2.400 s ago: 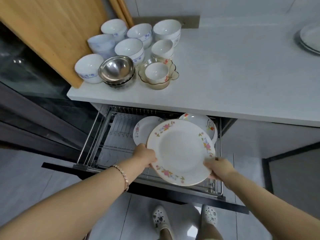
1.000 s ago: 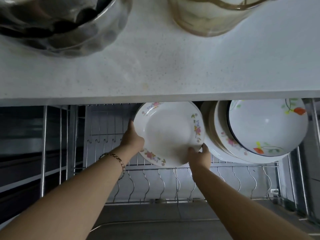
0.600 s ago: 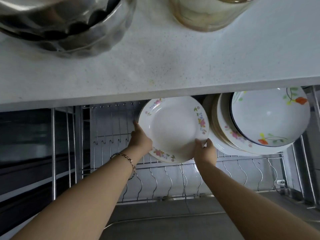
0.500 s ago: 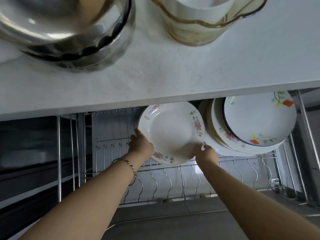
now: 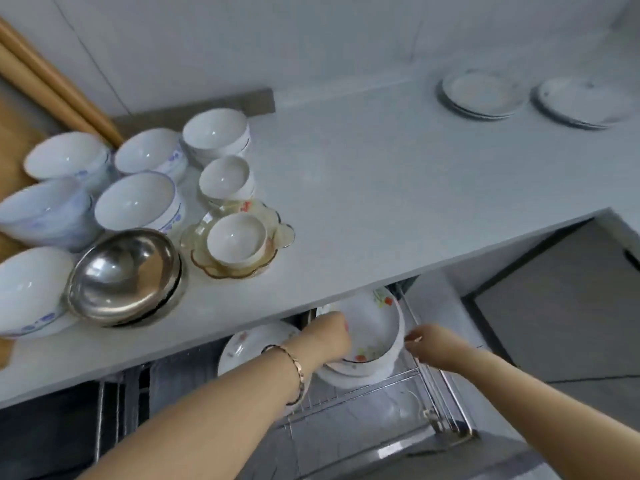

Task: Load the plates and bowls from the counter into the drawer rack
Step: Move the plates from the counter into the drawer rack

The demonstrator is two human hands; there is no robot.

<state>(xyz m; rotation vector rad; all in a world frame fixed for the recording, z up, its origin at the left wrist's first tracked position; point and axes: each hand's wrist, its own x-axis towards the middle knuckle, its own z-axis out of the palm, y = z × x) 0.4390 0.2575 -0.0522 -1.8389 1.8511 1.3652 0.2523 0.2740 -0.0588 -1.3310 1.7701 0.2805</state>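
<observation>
The floral plate stands on edge in the wire drawer rack, just left of my left wrist. Right of it stand several plates, fronted by a deep plate with orange flowers. My left hand lies curled against that deep plate's rim, its fingers hidden. My right hand hovers to the right of those plates, fingers apart and holding nothing. On the counter sit several white bowls, a steel bowl and a small bowl in a glass dish.
Two low stacks of plates lie at the counter's far right. Wooden boards lean at the back left. The counter's front edge overhangs the back of the drawer. Grey floor lies to the right of the drawer.
Both hands have let go of the floral plate, which now stands in the rack. My view has risen from under the counter edge to above it, and both hands have shifted right.
</observation>
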